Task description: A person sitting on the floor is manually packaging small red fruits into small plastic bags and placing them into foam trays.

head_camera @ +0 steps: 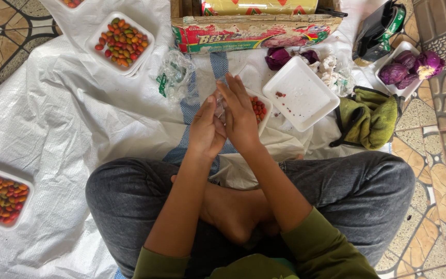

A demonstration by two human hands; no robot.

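Your crossed legs (pixel 243 206) sit under both hands. Left hand (pixel 206 132) and right hand (pixel 241 116) pinch clear film (pixel 220 106); keep it taut over the tray (pixel 264 111) at two o'clock

A white plastic sheet (pixel 78 119) covers the tiled floor (pixel 6 31). On the sheet sit foam trays of small red and green fruit (pixel 122 40) (pixel 1 199), an empty white tray (pixel 301 93), a crumpled clear bag (pixel 174 75), and a long cardboard film box (pixel 254 32). A green cloth (pixel 370 119) lies at the sheet's edge.
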